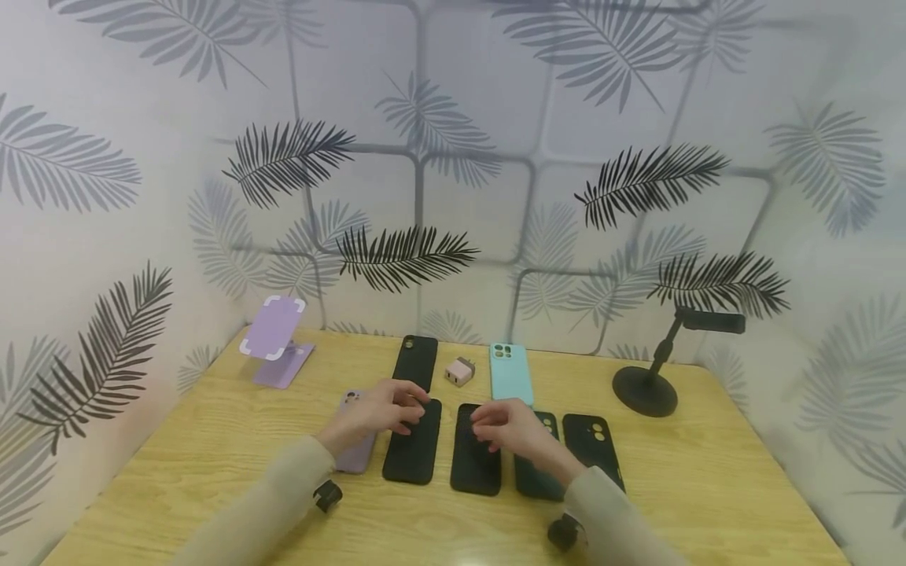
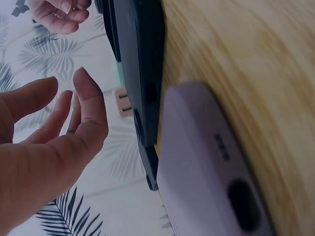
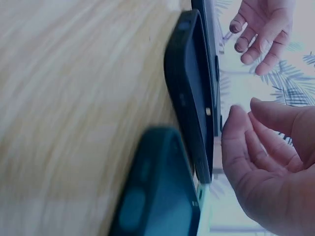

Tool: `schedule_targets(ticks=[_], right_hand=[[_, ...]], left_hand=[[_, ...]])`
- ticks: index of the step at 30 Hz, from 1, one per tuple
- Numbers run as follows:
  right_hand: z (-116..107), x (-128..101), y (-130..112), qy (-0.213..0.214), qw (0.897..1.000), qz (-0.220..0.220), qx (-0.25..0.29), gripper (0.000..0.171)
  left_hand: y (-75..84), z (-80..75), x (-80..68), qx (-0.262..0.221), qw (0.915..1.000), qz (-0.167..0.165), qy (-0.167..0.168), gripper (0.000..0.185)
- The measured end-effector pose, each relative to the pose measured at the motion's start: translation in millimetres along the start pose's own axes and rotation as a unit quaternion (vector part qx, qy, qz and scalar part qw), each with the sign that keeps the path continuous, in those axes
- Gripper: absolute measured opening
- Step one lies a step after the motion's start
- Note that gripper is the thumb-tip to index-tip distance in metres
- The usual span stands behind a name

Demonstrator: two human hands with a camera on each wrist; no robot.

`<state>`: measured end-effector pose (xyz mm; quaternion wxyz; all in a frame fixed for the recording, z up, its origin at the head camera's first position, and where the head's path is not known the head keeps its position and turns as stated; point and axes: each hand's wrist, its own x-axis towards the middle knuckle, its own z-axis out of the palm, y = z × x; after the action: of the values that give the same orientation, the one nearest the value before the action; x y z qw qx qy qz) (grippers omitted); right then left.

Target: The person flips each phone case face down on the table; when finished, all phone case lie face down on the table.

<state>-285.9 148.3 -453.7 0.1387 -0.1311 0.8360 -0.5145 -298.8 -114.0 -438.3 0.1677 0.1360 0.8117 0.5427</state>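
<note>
My left hand (image 1: 382, 410) hovers with loosely bent fingers above a black phone (image 1: 410, 460) and the edge of a lilac phone case (image 1: 356, 457). Nothing is between its thumb and fingers in the left wrist view. Over a black phone case (image 1: 476, 470) hangs my right hand (image 1: 515, 431), its thumb close to the fingertips and no object seen in it. In the right wrist view that black case (image 3: 183, 93) shows a raised rim around a hollow inside. A dark green phone case (image 1: 536, 481) lies partly under the right wrist, beside another black case (image 1: 587, 442).
Behind the row lie a black phone case (image 1: 416, 363), a pink-and-white charger plug (image 1: 460, 371) and a mint case (image 1: 511, 376). A lilac phone stand (image 1: 272, 326) stands at back left, a black stand (image 1: 646, 391) at back right. Patterned walls border the wooden table (image 1: 715, 479).
</note>
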Motion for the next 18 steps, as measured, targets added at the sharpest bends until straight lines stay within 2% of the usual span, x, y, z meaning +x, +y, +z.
schedule_targets(ticks=[6,11,18], right_hand=[[-16,-12,8,0.008,0.999,0.001,-0.031,0.030],[-26,-19,14,0.003,1.000,0.015,-0.015,0.037],[-32,-25,15,-0.022,1.000,0.009,0.001,0.039]], left_hand=[[4.4,16.3,2.0,-0.025,0.9989,0.009,-0.037,0.035],[7.8,27.9,4.2,-0.045,0.9967,0.014,-0.066,0.040],[10.1,38.7,5.2,-0.047,0.9948,0.008,-0.090,0.044]])
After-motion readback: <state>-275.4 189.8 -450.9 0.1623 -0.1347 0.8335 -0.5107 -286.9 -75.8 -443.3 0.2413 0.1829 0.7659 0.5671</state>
